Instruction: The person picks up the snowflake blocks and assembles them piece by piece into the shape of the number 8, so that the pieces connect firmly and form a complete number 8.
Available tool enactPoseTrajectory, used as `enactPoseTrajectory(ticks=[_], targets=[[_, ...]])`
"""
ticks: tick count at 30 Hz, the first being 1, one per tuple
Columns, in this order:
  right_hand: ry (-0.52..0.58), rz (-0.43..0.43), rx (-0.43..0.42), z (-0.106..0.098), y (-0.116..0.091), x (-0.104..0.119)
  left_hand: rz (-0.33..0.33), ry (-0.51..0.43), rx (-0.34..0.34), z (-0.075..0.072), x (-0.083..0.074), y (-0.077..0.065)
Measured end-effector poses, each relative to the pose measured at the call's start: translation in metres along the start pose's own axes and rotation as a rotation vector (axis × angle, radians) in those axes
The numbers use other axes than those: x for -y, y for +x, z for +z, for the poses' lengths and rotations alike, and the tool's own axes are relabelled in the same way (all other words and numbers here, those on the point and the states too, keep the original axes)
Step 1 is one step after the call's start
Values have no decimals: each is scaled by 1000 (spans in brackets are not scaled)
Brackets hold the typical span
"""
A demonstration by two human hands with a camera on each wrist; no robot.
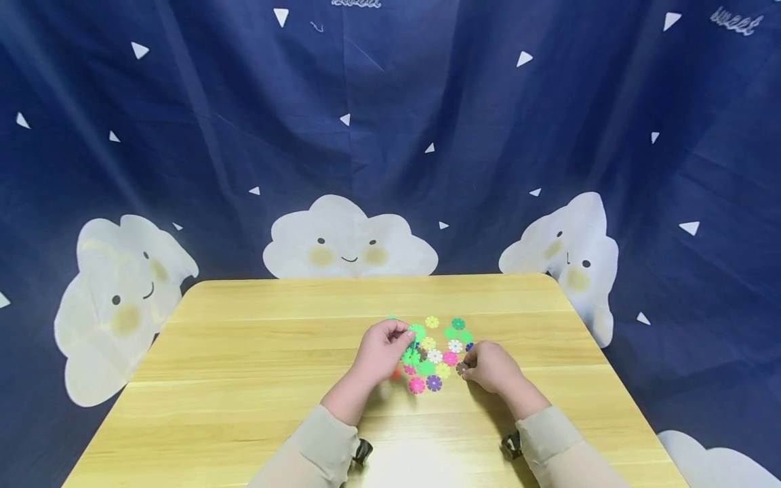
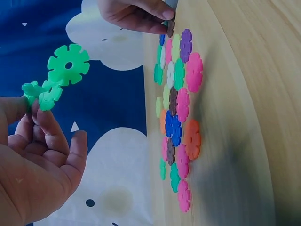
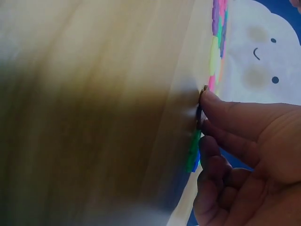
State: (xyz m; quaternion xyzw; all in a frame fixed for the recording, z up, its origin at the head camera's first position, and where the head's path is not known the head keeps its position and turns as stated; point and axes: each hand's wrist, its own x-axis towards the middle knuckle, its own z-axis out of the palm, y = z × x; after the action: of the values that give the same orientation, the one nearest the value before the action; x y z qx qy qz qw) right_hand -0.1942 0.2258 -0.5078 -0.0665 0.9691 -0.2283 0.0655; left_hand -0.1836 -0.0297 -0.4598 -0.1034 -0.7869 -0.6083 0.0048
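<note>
My left hand pinches a small chain of bright green notched plastic discs between thumb and fingers. In the left wrist view the chain is raised off the table, its pieces joined at angles to one another. On the right side of the loose discs, my right hand pinches a brown notched disc by its edge. The right wrist view shows the thumb and index finger on that brown disc, low by the tabletop; whether it still touches the wood I cannot tell.
Loose notched discs lie between the hands: a purple one, a pink one, a white one, a yellow one and several others. Beneath is a wooden table, with a blue cloud-print curtain behind.
</note>
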Motion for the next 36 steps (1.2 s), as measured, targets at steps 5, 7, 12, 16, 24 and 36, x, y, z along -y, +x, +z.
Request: enactPoseTrajectory(ticks=[5,7,12,16,24,36], targets=[[16,-15,-13,0,0,0,-16,-2,0,0,0,2],[26,-20,-16,-1,0,0,-13,-3,-2,-1,0,3],[71,-23,-12,1,2,-1,-12,-4,-8,-1,2,4],[122,-23,-17,1,0,-1,-9,-11,-6,-1,2,4],[259,-67,-36,-8,-3,9,-32,-16,-15,-2,2,3],[515,-300,-178,-29,-7,42,6,-16,11,-1,6,3]])
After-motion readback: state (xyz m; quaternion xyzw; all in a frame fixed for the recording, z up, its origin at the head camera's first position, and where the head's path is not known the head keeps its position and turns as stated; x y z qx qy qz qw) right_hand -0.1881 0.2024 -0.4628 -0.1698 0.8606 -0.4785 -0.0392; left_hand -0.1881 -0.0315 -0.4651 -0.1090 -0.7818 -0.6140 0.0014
